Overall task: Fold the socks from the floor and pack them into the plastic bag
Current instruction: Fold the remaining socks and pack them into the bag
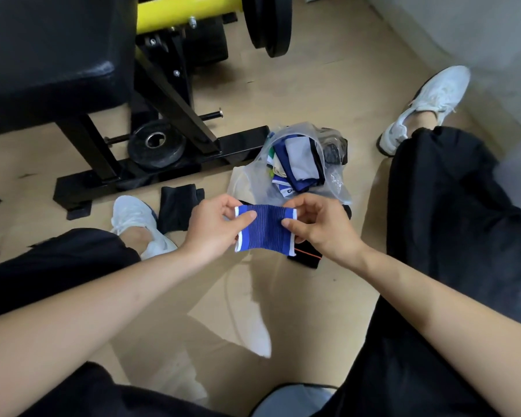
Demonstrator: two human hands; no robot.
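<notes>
Two hands pinched the blue ribbed sock [263, 230] by its white-trimmed ends, my left hand [215, 227] and right hand [319, 224] holding it stretched above the floor [283, 296]. Just beyond it I saw the plastic bag [289, 167] holding folded socks. A black sock [176, 209] lay beside my left shoe [139, 221], near the weight bench frame [163, 164].

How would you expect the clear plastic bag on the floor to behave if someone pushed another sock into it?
The plastic bag looks thin and crumpled, so it would probably give and slide on the smooth floor rather than hold its shape. Its mouth lies slack around the folded socks, so it likely needs a hand holding it open.
</notes>
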